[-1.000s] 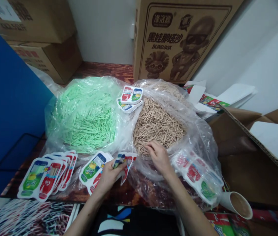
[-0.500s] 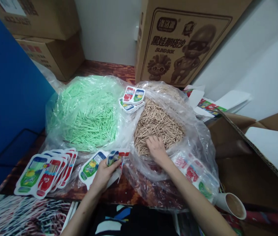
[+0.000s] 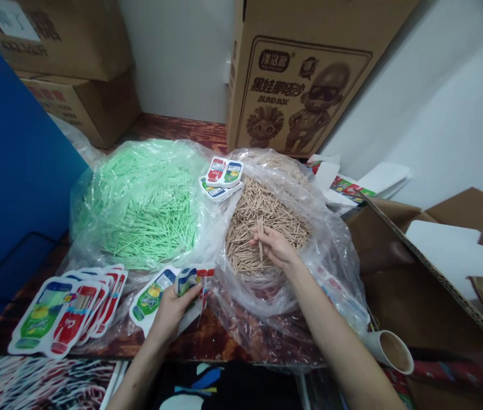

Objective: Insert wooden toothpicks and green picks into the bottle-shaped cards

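Note:
My right hand (image 3: pixel 276 246) pinches a few thin tan sticks (image 3: pixel 260 232) upright, just above the pile of tan sticks (image 3: pixel 279 208) in an open clear plastic bag. My left hand (image 3: pixel 172 310) grips a small printed packet (image 3: pixel 190 280) with blue, green and red parts, its opening toward the right. Partly under that hand lies a printed bottle-shaped card (image 3: pixel 149 299). To the left, several bottle-shaped cards (image 3: pixel 40 313) overlap in a fanned stack; the front one shows green and tan sticks behind its windows. Another bag holds green sticks (image 3: pixel 156 210).
Between the bags rests a small pile of printed cards (image 3: pixel 223 176). Behind stand a large cardboard box (image 3: pixel 241 74) and stacked cartons (image 3: pixel 74 45). A paper cup (image 3: pixel 388 350) lies tilted at the right, beside an open carton (image 3: pixel 437 273). A blue panel (image 3: pixel 15 159) borders the left.
My right hand has lifted slightly from the tan pile and turned, with a few sticks now showing between its fingers. My left hand keeps its hold on the packet. The camera view has shifted slightly.

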Demonstrator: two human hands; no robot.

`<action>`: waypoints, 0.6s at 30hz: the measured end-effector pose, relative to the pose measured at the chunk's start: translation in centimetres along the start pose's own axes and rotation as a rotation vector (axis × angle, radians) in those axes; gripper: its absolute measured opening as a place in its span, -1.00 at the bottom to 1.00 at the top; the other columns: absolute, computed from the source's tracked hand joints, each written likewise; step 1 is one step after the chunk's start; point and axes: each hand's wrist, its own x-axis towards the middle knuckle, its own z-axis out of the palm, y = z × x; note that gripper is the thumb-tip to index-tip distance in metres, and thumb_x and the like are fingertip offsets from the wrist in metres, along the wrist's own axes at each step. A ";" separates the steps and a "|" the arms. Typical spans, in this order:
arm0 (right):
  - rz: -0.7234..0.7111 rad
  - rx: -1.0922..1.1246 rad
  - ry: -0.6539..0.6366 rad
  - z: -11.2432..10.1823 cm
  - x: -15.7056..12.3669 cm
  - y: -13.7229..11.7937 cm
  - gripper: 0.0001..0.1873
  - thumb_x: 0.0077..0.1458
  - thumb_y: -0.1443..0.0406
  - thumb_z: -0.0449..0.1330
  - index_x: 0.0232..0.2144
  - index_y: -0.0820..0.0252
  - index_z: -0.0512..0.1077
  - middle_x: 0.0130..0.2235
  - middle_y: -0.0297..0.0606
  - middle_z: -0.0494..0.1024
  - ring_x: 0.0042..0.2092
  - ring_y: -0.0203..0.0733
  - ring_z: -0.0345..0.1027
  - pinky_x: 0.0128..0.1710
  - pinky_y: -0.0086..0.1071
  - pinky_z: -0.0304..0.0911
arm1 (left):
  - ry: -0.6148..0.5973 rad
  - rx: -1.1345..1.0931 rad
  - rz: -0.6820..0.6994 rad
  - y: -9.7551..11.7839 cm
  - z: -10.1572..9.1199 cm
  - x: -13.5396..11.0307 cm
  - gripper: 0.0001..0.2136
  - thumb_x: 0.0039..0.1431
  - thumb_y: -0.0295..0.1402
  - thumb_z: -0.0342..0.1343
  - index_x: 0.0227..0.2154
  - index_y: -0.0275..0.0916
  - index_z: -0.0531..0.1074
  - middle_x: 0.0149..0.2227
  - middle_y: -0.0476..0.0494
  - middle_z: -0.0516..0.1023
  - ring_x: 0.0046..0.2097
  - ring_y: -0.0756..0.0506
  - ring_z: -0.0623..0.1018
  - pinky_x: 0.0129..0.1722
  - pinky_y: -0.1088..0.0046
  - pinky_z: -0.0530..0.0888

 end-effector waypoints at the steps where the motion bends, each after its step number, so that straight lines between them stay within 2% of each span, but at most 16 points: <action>1: 0.023 0.066 -0.019 0.0 -0.3 -0.3 -0.70 -0.07 0.08 0.20 -0.37 0.15 0.31 -0.50 -0.37 0.42 -0.45 -0.22 0.41 -0.35 -0.27 0.34 | 0.006 -0.011 -0.001 0.0 0.0 -0.1 -0.77 -0.19 -0.28 0.39 -0.46 -0.29 0.58 -0.46 -0.05 0.62 -0.43 -0.03 0.55 -0.36 0.52 0.45; 5: 0.038 0.297 -0.028 1.8 -2.7 -1.8 -0.74 -0.04 0.16 0.24 -0.38 0.12 0.25 -0.45 -0.37 0.46 -0.42 -0.22 0.42 -0.29 -0.26 0.34 | 0.032 -0.051 0.035 0.0 -0.6 0.1 -0.76 -0.20 -0.29 0.40 -0.42 -0.28 0.58 -0.44 -0.04 0.63 -0.41 -0.04 0.57 -0.31 0.49 0.48; 9: -0.103 0.187 0.023 6.1 -7.1 -2.0 -0.90 0.12 0.25 0.11 -0.31 0.11 0.25 -0.44 -0.39 0.46 -0.36 -0.23 0.41 -0.24 -0.31 0.31 | 0.111 -0.054 0.073 0.2 -1.5 0.5 -0.75 -0.18 -0.30 0.40 -0.39 -0.28 0.58 -0.43 -0.02 0.64 -0.40 -0.02 0.58 -0.29 0.50 0.48; 11: -0.160 0.053 0.014 8.3 -9.3 -0.8 -0.95 0.19 0.29 0.03 -0.31 0.12 0.28 -0.39 -0.35 0.48 -0.30 -0.23 0.39 -0.19 -0.32 0.28 | 0.150 -0.072 0.077 0.3 -1.9 0.6 -0.73 -0.20 -0.30 0.40 -0.39 -0.29 0.57 -0.43 -0.02 0.64 -0.42 -0.02 0.58 -0.31 0.48 0.49; 14: -0.192 -0.100 0.031 10.7 -11.4 2.0 -0.89 0.21 0.32 0.00 -0.32 0.14 0.32 -0.36 -0.31 0.48 -0.27 -0.22 0.39 -0.18 -0.33 0.26 | 0.181 -0.108 0.095 0.3 -2.3 0.4 -0.69 -0.24 -0.29 0.42 -0.37 -0.30 0.58 -0.41 -0.05 0.65 -0.40 -0.05 0.59 -0.31 0.46 0.50; 18: -0.129 -0.065 0.000 11.8 -12.5 4.6 -0.78 0.24 0.29 -0.02 -0.09 0.13 0.31 -0.36 -0.31 0.50 -0.28 -0.20 0.41 -0.16 -0.30 0.28 | 0.205 -0.169 0.107 -0.1 -2.8 -0.3 -0.60 -0.29 -0.28 0.44 -0.31 -0.30 0.58 -0.37 -0.08 0.66 -0.36 -0.10 0.62 -0.25 0.38 0.53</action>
